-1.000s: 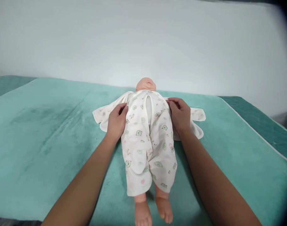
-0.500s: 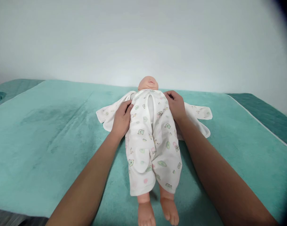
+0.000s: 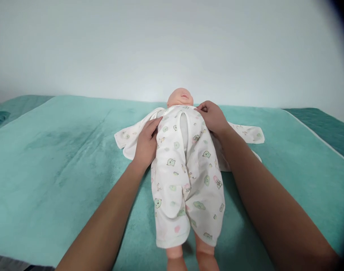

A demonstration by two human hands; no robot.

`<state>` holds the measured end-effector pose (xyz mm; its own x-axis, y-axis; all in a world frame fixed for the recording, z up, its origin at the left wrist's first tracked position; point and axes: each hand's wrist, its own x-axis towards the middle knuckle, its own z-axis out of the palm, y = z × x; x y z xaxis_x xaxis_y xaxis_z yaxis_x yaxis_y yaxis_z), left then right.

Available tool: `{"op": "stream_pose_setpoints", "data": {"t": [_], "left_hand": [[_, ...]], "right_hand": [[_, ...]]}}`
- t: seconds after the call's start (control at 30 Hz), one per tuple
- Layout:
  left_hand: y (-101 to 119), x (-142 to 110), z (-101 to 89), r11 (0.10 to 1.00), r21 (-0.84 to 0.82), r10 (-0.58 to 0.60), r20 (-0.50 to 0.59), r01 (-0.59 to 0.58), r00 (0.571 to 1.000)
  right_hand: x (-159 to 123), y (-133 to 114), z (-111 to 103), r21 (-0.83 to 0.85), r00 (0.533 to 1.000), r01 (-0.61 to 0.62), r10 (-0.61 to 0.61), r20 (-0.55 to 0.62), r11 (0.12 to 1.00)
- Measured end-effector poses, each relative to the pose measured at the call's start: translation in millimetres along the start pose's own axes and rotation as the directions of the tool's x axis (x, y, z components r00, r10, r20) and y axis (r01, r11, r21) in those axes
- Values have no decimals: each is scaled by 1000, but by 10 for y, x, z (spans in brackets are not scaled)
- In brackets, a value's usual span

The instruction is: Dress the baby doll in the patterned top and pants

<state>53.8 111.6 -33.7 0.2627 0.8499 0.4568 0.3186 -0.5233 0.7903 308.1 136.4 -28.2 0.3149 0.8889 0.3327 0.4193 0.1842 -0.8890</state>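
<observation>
A baby doll [image 3: 180, 97] lies on its back, head away from me. White print baby pants [image 3: 172, 177], with a slit in the front, cover it from the chest down to the shins. At the right upper edge, my right hand [image 3: 213, 116] is closed in a pinch on the pants' fabric near the doll's shoulder. My left hand [image 3: 147, 141] rests against the doll's left-of-view side, fingers stretched along the cloth and thumb apart from them. A white baby jacket [image 3: 128, 136] lies spread under the doll, sleeves out to both sides, partly hidden by my hands and arms.
Everything lies on a turquoise cloth [image 3: 61, 180] with a long crease at left. A darker green cover [image 3: 321, 122] shows beyond its edges. A pale wall [image 3: 172, 45] rises right behind the doll's head.
My right hand has shifted a little up the pants' edge. My left fingers have straightened and slid up along the side. The doll and pants sit slightly further right in view.
</observation>
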Motion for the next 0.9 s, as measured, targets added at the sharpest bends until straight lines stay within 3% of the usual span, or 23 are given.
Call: {"op": "stream_pose_setpoints", "data": {"t": [0.13,0.27,0.4,0.47,0.57,0.7,0.8,0.9], "left_hand": [[11,-3,-2,1000,11,3,7,-3,1000],[-5,-9,-2,1000,4,20,1,-20,1000],[-72,-5,6,1000,13,19,-13,-19,1000],[-107,-15,9,1000,24,14,-14,-14,1000],[-99,-125,-14,999,39,-4,-75,7,997],[103,-624,-153,998,35,-38,-218,46,975],[342,-1223,-297,996,-35,-89,-156,85,984],[542,-1796,-387,990,-92,-112,-41,108,993]], "right_hand": [[46,42,66,-53,992,-7,1,-123,999],[-53,14,84,107,994,36,-25,-105,994],[-349,-153,66,172,988,118,-99,-116,978],[-575,-301,48,142,988,142,-133,-75,980],[-1036,-522,-7,97,980,166,-175,95,981],[-1891,-633,-141,71,950,227,-237,204,971],[-2561,-614,-205,73,938,252,-262,225,965],[-3018,-644,-200,43,923,294,-295,247,955]]}}
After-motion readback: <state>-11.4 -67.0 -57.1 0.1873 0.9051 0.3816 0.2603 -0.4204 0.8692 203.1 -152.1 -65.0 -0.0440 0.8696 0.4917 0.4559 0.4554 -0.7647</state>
